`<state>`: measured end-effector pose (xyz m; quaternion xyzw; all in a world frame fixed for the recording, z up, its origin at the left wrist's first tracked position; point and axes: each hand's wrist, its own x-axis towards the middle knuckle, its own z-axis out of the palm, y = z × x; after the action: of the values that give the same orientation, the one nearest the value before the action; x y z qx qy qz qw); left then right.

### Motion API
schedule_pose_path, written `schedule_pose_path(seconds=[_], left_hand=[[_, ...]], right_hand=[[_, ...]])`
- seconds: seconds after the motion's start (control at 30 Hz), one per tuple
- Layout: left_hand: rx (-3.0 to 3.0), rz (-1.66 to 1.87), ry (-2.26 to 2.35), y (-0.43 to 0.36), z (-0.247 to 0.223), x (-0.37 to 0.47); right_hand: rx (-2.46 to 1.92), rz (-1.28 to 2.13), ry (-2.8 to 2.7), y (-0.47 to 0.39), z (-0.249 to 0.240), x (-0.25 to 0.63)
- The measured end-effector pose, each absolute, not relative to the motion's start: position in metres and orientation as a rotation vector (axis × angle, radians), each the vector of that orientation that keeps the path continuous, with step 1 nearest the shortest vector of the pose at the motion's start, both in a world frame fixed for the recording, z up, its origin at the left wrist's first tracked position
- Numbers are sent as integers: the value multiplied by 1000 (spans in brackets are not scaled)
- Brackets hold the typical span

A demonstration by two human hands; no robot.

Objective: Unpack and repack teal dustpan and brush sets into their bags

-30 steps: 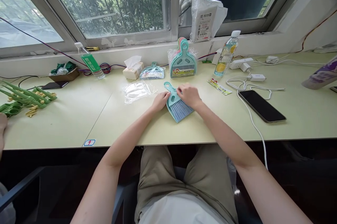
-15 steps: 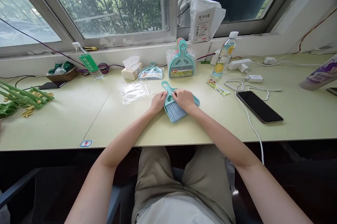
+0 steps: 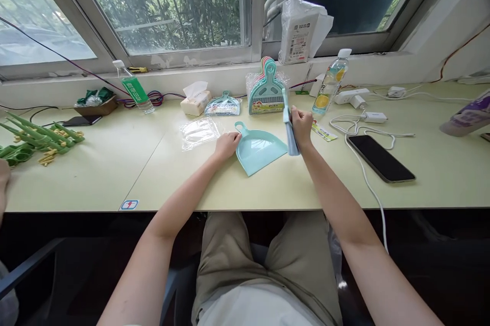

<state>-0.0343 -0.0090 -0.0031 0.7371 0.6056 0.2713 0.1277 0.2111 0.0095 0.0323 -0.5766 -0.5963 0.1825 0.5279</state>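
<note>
A light teal dustpan [image 3: 260,150] lies on the table in front of me, its looped handle toward the back left. My left hand [image 3: 228,145] is closed at the dustpan's left edge, just below the handle; the fingertips are partly hidden. Off the dustpan's right side, my right hand [image 3: 301,126] grips a small hand brush [image 3: 290,129] with blue bristles, held edge-on and apart from the pan. A flat clear plastic bag [image 3: 201,132] lies left of my left hand. Behind my right hand lies a yellow-green card label [image 3: 323,131], partly covered.
Packaged brush sets [image 3: 268,91], a smaller packaged set [image 3: 223,104] and a tissue pack [image 3: 195,100] stand along the back. Bottles [image 3: 331,81] stand there too. A phone [image 3: 381,157] and white cables lie right. Green stalks [image 3: 42,137] and another person's hand [image 3: 3,175] are far left.
My right hand has lifted the brush off the dustpan and moved it right, turning it on edge. The dustpan's inside now shows. My left hand stays at the dustpan.
</note>
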Motion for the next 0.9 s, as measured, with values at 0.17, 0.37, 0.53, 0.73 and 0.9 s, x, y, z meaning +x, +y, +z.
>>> schedule_pose_path(seconds=[0.17,0.37,0.53,0.73,0.9], left_hand=[[2196,762,1872,-8,0,-40],[2227,841,1865,-3,3,-51],[2299,899,1681,3,-2,-61],[2306,901,1589,7,-7,-62],[2298,910,1588,8,-7,-61]], right_hand=[[-1809,-95,-1682,26,6,244],[-1924,-148,-1775,37,-16,259],[-1975,-59,-1844,36,-8,266],[-2042,34,-1880,39,-8,272],[-2080,-15,-1834,40,-10,270]])
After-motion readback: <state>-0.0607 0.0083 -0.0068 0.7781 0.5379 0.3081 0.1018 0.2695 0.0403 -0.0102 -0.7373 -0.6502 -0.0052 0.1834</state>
